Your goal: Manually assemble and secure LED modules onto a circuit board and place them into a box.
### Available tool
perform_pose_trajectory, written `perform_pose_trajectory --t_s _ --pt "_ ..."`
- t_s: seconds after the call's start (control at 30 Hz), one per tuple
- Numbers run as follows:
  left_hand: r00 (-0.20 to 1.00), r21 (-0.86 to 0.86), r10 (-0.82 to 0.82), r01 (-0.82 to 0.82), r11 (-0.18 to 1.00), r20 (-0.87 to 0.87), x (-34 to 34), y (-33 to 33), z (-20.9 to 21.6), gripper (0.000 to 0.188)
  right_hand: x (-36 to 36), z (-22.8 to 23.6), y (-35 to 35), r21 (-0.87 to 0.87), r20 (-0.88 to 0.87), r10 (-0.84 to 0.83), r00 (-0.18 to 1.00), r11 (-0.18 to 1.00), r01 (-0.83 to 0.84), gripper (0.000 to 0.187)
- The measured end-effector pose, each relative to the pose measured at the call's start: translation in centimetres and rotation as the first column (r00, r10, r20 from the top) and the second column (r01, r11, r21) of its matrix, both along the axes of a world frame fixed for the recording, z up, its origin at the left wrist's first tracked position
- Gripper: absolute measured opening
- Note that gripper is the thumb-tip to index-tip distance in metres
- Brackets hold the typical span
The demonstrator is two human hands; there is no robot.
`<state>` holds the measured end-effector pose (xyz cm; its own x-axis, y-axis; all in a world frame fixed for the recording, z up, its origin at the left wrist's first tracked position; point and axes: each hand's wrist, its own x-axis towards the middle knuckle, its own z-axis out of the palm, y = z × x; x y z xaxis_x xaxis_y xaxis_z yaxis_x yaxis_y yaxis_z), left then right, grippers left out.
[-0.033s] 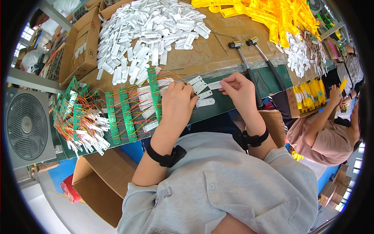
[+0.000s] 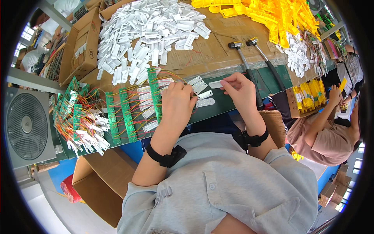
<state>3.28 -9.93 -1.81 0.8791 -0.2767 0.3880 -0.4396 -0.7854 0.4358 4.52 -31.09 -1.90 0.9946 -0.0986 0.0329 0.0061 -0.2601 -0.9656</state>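
My right hand [image 2: 238,90] pinches the end of a small flat white strip [image 2: 215,84] between thumb and fingertips. My left hand [image 2: 177,100] is closed with curled fingers beside a long green circuit board [image 2: 154,91]; what its fingers grip is hidden. Between the hands, several white LED strips [image 2: 205,102] lie fanned out on the green table edge. More white LED strips [image 2: 146,97] lie left of my left hand, under red and yellow wires. Two further green boards [image 2: 126,115] with wires lie parallel farther left.
White plastic covers [image 2: 144,35] are heaped at the back. Yellow plastic parts [image 2: 272,17] pile up at the back right. Two hammers [image 2: 269,62] lie right of my right hand. Wired boards [image 2: 80,117] are stacked left, near a fan [image 2: 26,124]. Another person [image 2: 327,132] sits at right.
The white strip at my right fingertips sits at a slightly different angle. Both hands have hardly moved.
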Motion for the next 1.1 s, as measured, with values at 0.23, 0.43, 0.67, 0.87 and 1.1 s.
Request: perform_pose_trajectory --t_s 0.23,0.43,0.67,0.87,1.1 --pt "0.966 -0.426 -0.044 -0.071 0.902 -0.253 0.1 -0.2 -0.1 0.014 0.1 -0.7 0.2 0.127 -0.076 0.011 0.997 0.992 -0.001 0.012" --pt "0.921 -0.567 -0.081 -0.162 0.808 -0.380 0.0 -0.2 0.7 0.020 -0.4 0.0 1.6 0.427 -0.165 0.195 0.967 0.898 -0.108 0.014" --pt "0.917 -0.498 -0.032 -0.187 0.847 -0.398 0.0 0.2 0.7 0.029 -0.7 0.2 2.1 0.497 -0.097 0.207 0.974 0.858 -0.133 0.013" --pt "0.933 -0.455 -0.023 -0.153 0.877 -0.359 0.0 0.4 0.6 0.027 -1.3 0.3 3.0 0.251 0.101 0.253 0.962 0.929 -0.271 0.015" --pt "0.964 -0.435 -0.024 -0.097 0.895 -0.265 -0.1 1.0 0.5 0.023 -1.2 -0.4 4.1 0.453 0.113 0.104 0.988 0.880 -0.144 0.010"
